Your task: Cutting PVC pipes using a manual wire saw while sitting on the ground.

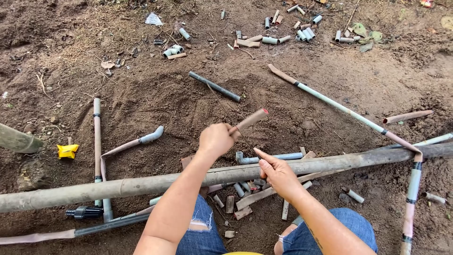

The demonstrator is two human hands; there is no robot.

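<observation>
Two hands, one short muddy tube, bare soil strewn with pipe offcuts.

The left hand (216,140) is a closed fist around the short brown tube (250,120), raised above one long pipe (141,185) across the knees; the right hand (278,174) pinches something too thin to make out. One yellow wrapper (67,150) lies left; the far scraps (283,30) blur, uncountable.
</observation>
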